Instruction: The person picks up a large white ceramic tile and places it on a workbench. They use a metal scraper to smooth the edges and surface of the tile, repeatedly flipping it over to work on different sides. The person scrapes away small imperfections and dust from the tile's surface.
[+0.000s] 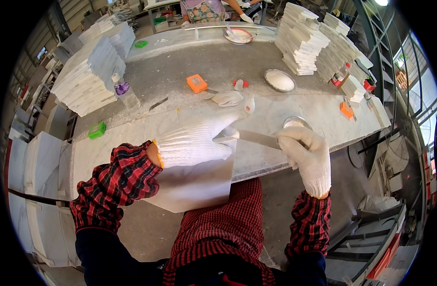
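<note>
In my right hand, gloved in white knit, a flat metal putty knife is gripped, its blade pointing left. A whitish lump, perhaps paste or a glove fingertip, shows at the blade's left end; which one, I cannot tell. My left hand, gloved the same way, stretches over a pale stone slab with fingers apart, close to that blade end. The slab juts out past the table's near edge. Just beyond my right hand stands a small round metal bowl, partly hidden by that hand.
The stone-topped table carries a loose glove, a white bottle, an orange tape measure, a bowl of white powder and a water bottle. Tile stacks rise at left and right. A person stands opposite.
</note>
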`<state>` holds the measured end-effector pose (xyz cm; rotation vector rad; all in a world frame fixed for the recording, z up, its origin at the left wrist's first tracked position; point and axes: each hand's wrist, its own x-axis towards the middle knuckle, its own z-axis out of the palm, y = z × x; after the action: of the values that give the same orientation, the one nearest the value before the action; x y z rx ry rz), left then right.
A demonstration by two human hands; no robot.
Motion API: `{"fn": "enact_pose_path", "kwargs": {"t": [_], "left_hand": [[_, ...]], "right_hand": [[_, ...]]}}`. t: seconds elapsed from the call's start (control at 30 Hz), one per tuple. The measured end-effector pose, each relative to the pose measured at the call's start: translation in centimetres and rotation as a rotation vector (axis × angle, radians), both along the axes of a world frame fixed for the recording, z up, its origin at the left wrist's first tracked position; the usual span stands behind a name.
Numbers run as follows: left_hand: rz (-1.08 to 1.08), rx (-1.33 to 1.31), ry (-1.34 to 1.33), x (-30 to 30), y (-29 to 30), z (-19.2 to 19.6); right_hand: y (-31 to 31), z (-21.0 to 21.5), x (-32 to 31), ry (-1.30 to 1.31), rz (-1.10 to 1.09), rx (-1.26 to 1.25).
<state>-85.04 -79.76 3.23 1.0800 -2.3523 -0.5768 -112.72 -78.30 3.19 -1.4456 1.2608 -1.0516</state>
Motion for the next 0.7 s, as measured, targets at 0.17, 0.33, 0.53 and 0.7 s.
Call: {"fn": "enact_pose_path", "kwargs": {"t": [0.17, 0.33, 0.53, 0.7], "left_hand": [[-0.009, 0.056, -0.077, -0.4, -0.2, 0.8], [-0.065, 0.263, 0.1, 0.2, -0.7, -0.7], [-0.07, 0.284, 0.097, 0.3, -0.2, 0.0], [-0.063, 0.189, -0.001, -0.3, -0.4, 0.6]], "right_hand": [[-1.0, -1.1, -0.7, 0.01, -0.014, -0.02], [-2.1, -4.3, -3.1, -0.136, -0.176, 0.145], [-5.4, -13.5, -10.3, -0.196, -0.338, 0.163], [-7.4, -16.9, -13.2, 0.878, -0.625, -0.343]]}}
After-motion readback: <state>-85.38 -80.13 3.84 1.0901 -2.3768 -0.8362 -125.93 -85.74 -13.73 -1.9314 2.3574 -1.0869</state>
